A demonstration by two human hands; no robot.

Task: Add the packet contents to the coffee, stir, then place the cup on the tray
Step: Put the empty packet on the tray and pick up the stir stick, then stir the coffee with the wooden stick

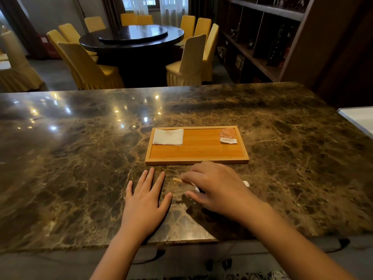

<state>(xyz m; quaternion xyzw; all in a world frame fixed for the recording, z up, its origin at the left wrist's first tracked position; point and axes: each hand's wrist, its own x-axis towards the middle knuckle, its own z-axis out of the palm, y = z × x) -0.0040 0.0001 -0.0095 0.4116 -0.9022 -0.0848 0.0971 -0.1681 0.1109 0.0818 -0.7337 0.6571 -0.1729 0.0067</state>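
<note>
A wooden tray (196, 161) lies on the marble counter (80, 158). On it are a folded white napkin (168, 136) at the far left and an orange packet (228, 136) at the far right. My left hand (145, 201) rests flat on the counter, fingers spread, holding nothing. My right hand (218, 186) hovers just in front of the tray, its fingertips pinching a thin wooden stir stick (177, 179). The hand hides a white object (246, 183), of which only small white edges show. I cannot tell whether it is the cup.
A white surface (357, 118) juts in at the counter's right edge. Beyond the counter stand a dark round table (131, 37) with yellow-covered chairs and, at the right, a dark shelf unit (262, 37).
</note>
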